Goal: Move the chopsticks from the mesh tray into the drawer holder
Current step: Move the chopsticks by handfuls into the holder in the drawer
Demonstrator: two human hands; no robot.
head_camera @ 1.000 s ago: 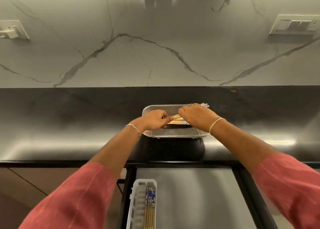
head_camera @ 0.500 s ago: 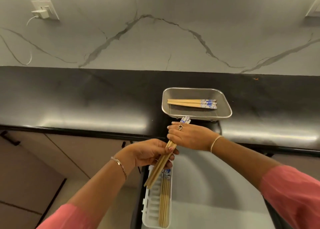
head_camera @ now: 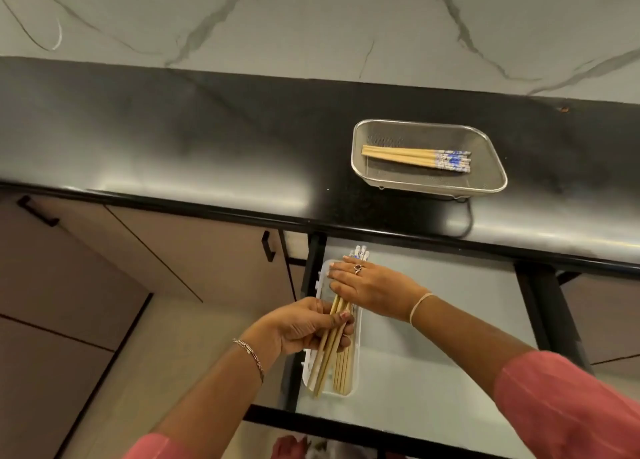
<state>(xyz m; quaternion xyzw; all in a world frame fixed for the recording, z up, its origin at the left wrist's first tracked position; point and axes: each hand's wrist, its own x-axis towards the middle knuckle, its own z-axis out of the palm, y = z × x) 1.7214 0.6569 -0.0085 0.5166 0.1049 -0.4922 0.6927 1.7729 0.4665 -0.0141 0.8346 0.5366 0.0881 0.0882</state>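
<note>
1. We take the white drawer holder (head_camera: pixel 310 384) as our landmark; it lies along the left edge of the open drawer (head_camera: pixel 433 337), its long side running away from the person.
2. The left hand (head_camera: pixel 304 327) sits over the middle of the holder, its fingers closed around a bundle of held chopsticks (head_camera: pixel 327 351).
3. The bundle slants across the holder: its plain wooden tips reach down to the holder's near left corner, and its blue-and-white patterned ends stick out past the holder's far end.
4. The right hand (head_camera: pixel 372 285) lies over the far part of the holder, palm down with fingers stretched flat on top of the bundle; we see a ring on one finger and a thin band at the wrist. It presses rather than wraps, and we cannot tell whether the thumb is gripping underneath.
5. More stored chopsticks (head_camera: pixel 343 372) already lie straight inside the holder, along its right side, just beside the slanted bundle.
6. Beyond the holder and to its right, on the black countertop (head_camera: pixel 173 139), stands the mesh tray (head_camera: pixel 485 184).
7. A small group of remaining chopsticks (head_camera: pixel 415 156) lies crosswise in the tray, wooden tips to the left, patterned ends to the right.
8. A chain bracelet (head_camera: pixel 249 353) circles the left wrist, and pink sleeves cover both forearms nearer than the holder.
</note>
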